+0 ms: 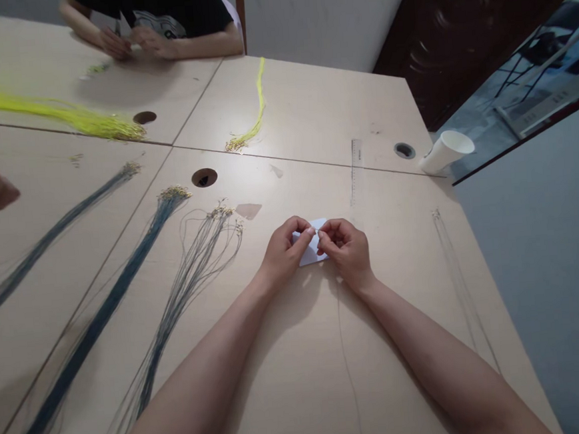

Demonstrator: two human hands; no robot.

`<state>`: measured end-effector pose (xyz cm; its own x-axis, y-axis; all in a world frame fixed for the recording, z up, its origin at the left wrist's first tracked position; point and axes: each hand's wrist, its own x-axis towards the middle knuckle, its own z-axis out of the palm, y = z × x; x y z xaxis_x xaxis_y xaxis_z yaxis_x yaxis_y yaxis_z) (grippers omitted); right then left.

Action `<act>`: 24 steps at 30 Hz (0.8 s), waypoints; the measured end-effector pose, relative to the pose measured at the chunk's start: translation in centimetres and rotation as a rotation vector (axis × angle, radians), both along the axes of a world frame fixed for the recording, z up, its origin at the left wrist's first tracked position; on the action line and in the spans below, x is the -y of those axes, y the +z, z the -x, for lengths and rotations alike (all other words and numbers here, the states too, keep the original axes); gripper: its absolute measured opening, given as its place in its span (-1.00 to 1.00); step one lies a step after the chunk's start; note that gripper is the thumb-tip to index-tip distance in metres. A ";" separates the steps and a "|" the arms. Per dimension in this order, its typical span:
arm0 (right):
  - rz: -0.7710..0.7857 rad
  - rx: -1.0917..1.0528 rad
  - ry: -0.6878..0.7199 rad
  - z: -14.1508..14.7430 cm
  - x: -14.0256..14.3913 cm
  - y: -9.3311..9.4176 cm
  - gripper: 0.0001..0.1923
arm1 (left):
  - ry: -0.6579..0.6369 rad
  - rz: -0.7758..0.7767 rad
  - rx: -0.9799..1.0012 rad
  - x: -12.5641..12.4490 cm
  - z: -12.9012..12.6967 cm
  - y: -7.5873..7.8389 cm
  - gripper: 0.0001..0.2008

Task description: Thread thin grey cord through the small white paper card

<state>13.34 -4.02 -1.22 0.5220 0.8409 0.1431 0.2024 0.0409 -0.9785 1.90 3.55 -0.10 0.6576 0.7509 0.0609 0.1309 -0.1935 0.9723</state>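
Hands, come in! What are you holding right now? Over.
Left hand and right hand both pinch a small white card. Thin cord trails from it toward the table edge. Blue cord bundles lie left, apart.

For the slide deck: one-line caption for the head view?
Both hands, left hand and right hand, pinch a small white card over a thin cord on the table.

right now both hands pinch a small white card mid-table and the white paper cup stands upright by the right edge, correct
Not quite. In the head view the white paper cup lies tipped on its side near the right edge. Both the left hand and right hand do pinch the small white card mid-table.
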 end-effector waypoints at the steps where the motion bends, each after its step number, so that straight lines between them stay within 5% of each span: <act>1: 0.002 0.002 0.000 0.0 0.0 0.0 -0.95 | 0.001 -0.002 -0.002 0.0 0.0 0.0 -0.79; 24: -0.019 -0.017 0.024 0.0 0.1 0.3 -0.99 | -0.011 -0.015 -0.009 0.0 0.1 -0.1 -0.79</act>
